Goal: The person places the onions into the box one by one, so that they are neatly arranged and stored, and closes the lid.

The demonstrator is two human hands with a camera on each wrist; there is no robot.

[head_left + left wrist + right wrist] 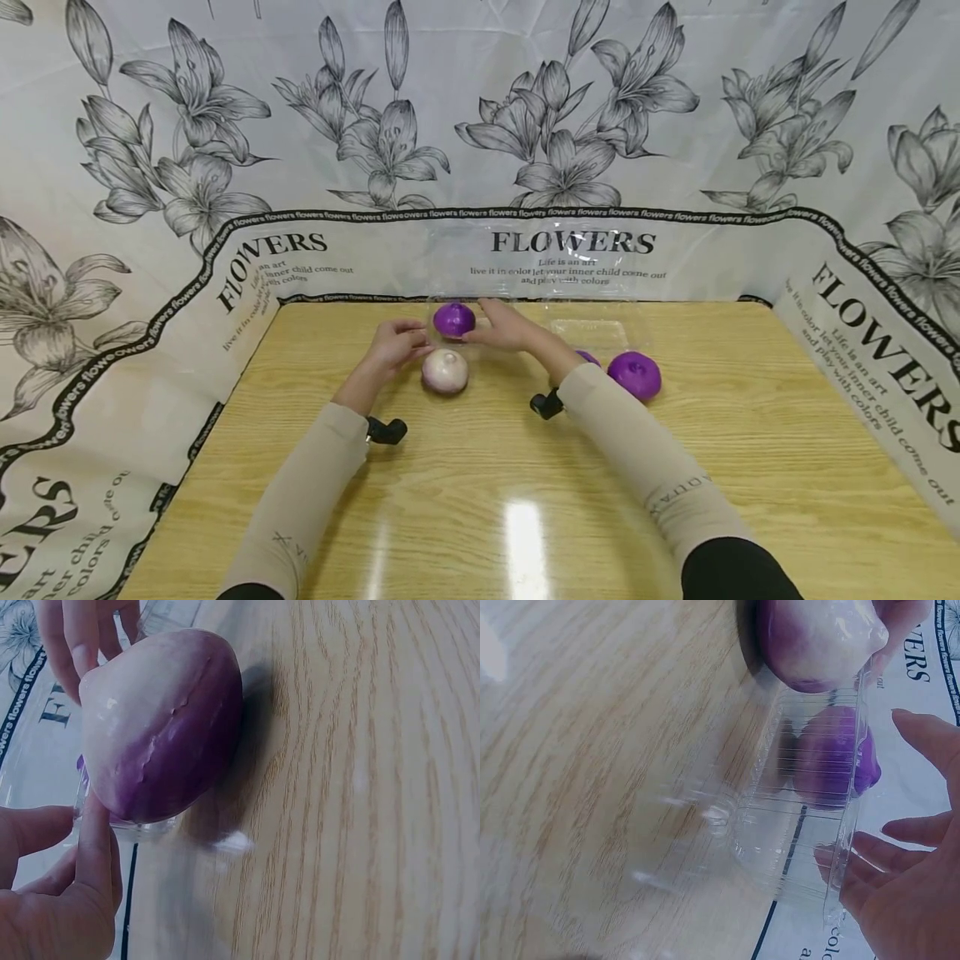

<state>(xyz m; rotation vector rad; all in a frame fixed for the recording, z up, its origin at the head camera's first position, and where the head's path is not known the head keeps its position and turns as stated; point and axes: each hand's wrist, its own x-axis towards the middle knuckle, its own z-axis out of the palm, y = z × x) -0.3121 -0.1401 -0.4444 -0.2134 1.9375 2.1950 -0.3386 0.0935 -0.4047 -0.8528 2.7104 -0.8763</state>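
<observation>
A purple onion (453, 320) sits in a clear plastic box (802, 877) at the back of the table. In front of it stands a white-and-purple onion (165, 724), its pale tip up. My left hand (396, 343) is at the box's left side; in the left wrist view its thumb and a finger pinch the box's clear edge. On the other side is my right hand (504, 326), fingers spread and loosely bent. The right wrist view shows its lower fingertips overlapping the box's rim, with the upper finger held apart from the purple onion.
A second clear plastic box (592, 333) lies to the right at the back. Near my right forearm is a large purple onion (634, 376), with another purple onion (588, 357) partly hidden behind the arm. A flower-printed cloth (405, 258) closes off the table's back and sides.
</observation>
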